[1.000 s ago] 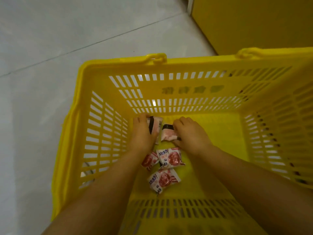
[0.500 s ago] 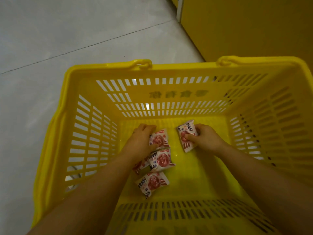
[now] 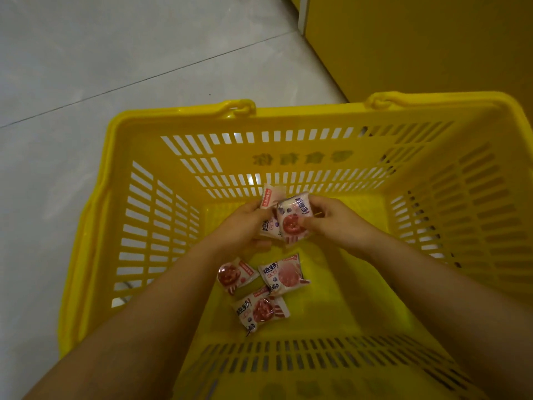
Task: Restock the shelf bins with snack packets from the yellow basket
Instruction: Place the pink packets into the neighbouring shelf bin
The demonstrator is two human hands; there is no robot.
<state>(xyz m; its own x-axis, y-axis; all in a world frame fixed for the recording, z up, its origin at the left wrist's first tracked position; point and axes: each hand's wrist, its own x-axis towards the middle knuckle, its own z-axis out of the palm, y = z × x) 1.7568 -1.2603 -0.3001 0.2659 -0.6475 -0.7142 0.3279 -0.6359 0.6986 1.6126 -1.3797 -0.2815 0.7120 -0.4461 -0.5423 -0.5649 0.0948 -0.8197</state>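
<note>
Both my hands are inside the yellow basket (image 3: 184, 119), raised above its floor. My left hand (image 3: 239, 229) holds a white and red snack packet (image 3: 271, 197) by its lower part. My right hand (image 3: 331, 223) pinches a second snack packet (image 3: 292, 220) and holds it against the first. Three more packets lie on the basket floor below my hands: one at the left (image 3: 233, 274), one at the right (image 3: 284, 274) and one nearer to me (image 3: 261, 311). No shelf bins are in view.
The basket stands on a pale tiled floor (image 3: 115, 53). A yellow cabinet wall (image 3: 418, 44) rises just behind the basket at the upper right. Two folded handles (image 3: 236, 106) lie along the basket's far rim.
Both hands have lifted off the basket floor, each with a packet, and come together in the middle. The view has shifted back, so more of the basket's far side shows.
</note>
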